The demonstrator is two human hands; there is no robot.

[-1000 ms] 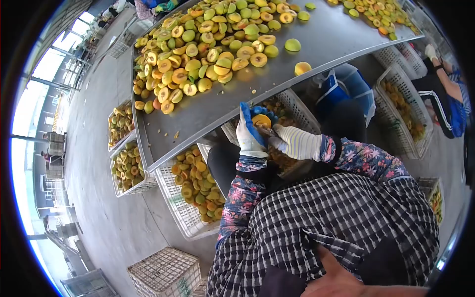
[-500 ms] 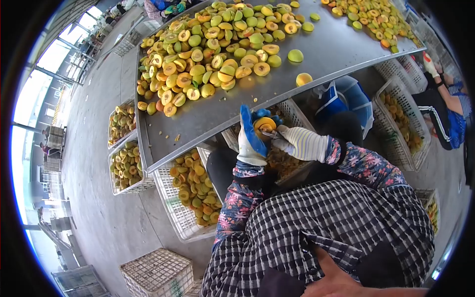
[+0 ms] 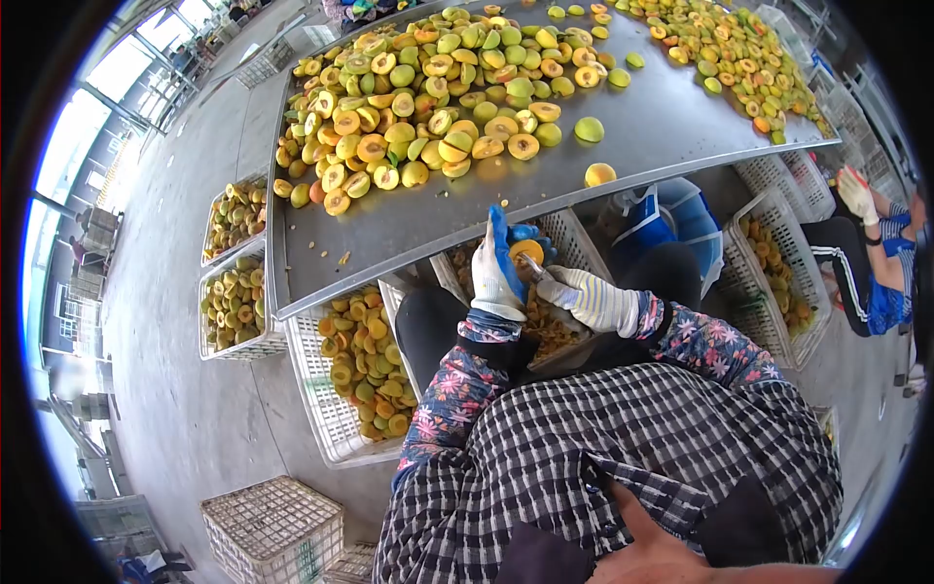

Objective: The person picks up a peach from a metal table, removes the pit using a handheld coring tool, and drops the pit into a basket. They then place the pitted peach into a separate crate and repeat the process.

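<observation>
My left hand [image 3: 498, 274], in a white glove with a blue coated palm, is closed around a halved yellow peach [image 3: 526, 250], cut face up. In my right hand [image 3: 598, 300], in a striped knit glove, is a small metal pitting tool [image 3: 535, 266]; its tip is at the peach's cut face. Its handle is mostly hidden by my fingers. Both hands are just in front of the metal table [image 3: 409, 258], above a crate [image 3: 574, 346] with peach pieces in it. A large heap of peach halves [image 3: 428, 107] lies on the table.
White crates of peach halves stand left of my legs [image 3: 336, 428] and beyond the table's left end [image 3: 233, 343]. A blue bucket [image 3: 681, 229] is under the table edge. At right, a co-worker's gloved hand [image 3: 856, 195] shows near another crate [image 3: 773, 292]. An upturned crate [image 3: 272, 526] sits lower left.
The view has shifted slightly. My right hand has turned a little, and the tool still meets the peach half in my left hand. The co-worker's gloved hand has moved.
</observation>
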